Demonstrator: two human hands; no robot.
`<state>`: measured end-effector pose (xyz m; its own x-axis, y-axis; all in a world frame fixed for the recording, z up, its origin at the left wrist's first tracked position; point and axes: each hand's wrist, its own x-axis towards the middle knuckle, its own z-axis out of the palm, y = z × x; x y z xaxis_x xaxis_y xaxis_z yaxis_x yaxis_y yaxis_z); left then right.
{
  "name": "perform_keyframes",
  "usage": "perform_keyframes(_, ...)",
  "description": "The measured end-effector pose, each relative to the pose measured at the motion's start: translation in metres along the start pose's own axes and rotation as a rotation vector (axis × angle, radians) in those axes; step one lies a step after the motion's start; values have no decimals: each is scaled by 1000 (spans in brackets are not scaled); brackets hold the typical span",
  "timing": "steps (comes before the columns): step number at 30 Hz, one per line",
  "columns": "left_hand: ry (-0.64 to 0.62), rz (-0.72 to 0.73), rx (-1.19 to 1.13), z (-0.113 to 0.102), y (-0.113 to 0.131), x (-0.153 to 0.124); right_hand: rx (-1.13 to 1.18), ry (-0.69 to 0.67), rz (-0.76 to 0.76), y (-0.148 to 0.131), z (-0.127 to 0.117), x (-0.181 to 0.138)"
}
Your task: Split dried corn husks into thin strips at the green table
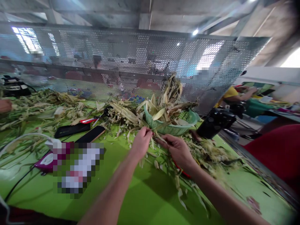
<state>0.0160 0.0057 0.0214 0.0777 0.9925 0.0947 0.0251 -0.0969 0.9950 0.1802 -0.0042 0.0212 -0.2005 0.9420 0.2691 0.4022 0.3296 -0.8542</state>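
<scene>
My left hand (141,141) and my right hand (177,149) meet above a green table (145,200), both with fingers closed. Between them they pinch a thin strip of dried corn husk (156,137). Just beyond the hands stands a green plastic basket (172,126) heaped with dried husks (167,97). Loose husk scraps (206,151) lie around and under my right hand. Something red (181,171) shows under my right wrist.
Two dark phones (81,131) and red-handled scissors (90,120) lie left of the basket. More husks (47,106) cover the far left. A perforated metal screen (131,56) closes the back. A black device (215,122) sits at the right; a person in yellow (231,93) sits beyond.
</scene>
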Motion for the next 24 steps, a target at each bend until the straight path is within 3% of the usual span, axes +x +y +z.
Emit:
perform_keyframes(4,69,81,233,3,0,-3,-111,61,-77,-12,5,-8)
perform_keyframes(8,59,151,263,4,1,-4,-122,67,-96,-20,4,-11)
perform_keyframes(13,-89,60,-172,1,0,0,110,44,39,-17,0,-5)
perform_keyframes(18,-46,-80,-445,4,-6,4,343,-28,134,-3,7,-1)
perform_keyframes(21,35,-61,-361,6,-11,6,317,-77,149,1,19,-5)
perform_keyframes(24,115,37,-89,4,-11,7,275,-98,108,-1,26,-9)
